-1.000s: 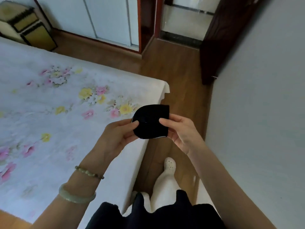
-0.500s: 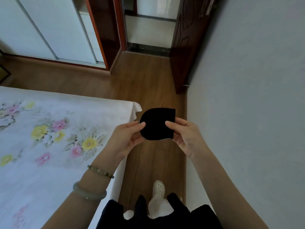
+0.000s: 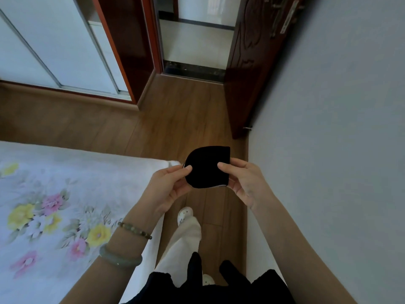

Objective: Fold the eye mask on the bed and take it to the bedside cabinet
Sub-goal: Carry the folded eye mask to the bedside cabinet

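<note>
The black eye mask (image 3: 207, 166) is folded in half into a rounded pad, with a thin white edge showing at its lower right. I hold it in the air over the wooden floor, just past the corner of the bed (image 3: 72, 189). My left hand (image 3: 169, 186) pinches its left edge between thumb and fingers. My right hand (image 3: 243, 183) pinches its right edge the same way. No bedside cabinet is in view.
The bed with a white flowered sheet fills the lower left. A narrow strip of wooden floor (image 3: 175, 128) runs between it and the grey wall (image 3: 333, 150) on the right. Ahead stand a white sliding wardrobe (image 3: 54, 44) and an open dark door (image 3: 245, 69).
My view has swung right, away from the bed and toward the doorway, and I have stepped forward. Both hands keep the same pinch on the folded mask.
</note>
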### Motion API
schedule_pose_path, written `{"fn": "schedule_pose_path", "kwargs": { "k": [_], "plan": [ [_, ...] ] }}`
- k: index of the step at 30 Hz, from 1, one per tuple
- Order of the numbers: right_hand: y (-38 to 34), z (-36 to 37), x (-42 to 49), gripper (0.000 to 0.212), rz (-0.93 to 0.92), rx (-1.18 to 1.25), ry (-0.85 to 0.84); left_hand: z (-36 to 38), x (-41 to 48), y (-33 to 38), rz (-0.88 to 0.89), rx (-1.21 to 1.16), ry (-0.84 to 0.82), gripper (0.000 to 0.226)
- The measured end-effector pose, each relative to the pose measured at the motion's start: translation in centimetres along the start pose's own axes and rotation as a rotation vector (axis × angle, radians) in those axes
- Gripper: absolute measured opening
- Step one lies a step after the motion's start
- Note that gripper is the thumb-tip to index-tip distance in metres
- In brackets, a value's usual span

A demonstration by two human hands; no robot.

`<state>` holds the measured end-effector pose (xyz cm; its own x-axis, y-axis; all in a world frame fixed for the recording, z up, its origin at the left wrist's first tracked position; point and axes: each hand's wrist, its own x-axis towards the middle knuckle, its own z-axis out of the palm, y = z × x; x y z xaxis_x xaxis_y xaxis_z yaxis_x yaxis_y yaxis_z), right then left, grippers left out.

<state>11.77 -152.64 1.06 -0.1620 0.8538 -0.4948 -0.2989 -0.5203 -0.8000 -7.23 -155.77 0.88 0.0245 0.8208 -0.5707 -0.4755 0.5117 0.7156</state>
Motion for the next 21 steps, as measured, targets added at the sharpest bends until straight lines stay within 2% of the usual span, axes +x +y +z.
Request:
{"fn": "schedule_pose_path", "kwargs": {
  "k": [4, 7, 11, 21],
  "plan": [
    [-3.6, 1.7, 7.3, 0.035, 0.003, 0.037, 0.01, 0.8, 6.4, 5.6, 0.021, 0.033, -0.027, 0.021],
    [-6.6, 3.7, 12.0, 0.035, -0.007, 0.063, 0.004, 0.9, 10.6, 9.9, 0.018, 0.044, -0.022, 0.025],
    [-10.0, 5.7, 17.2, 0.031, -0.045, 0.061, 0.001, 1.4, 15.6, 14.8, 0.013, 0.043, -0.059, 0.018],
    [-15.8, 8.1, 28.7, 0.026, -0.005, 0.016, -0.021, 2.1, 26.0, 21.2, 0.029, -0.038, -0.011, 0.016]
  ]
}}
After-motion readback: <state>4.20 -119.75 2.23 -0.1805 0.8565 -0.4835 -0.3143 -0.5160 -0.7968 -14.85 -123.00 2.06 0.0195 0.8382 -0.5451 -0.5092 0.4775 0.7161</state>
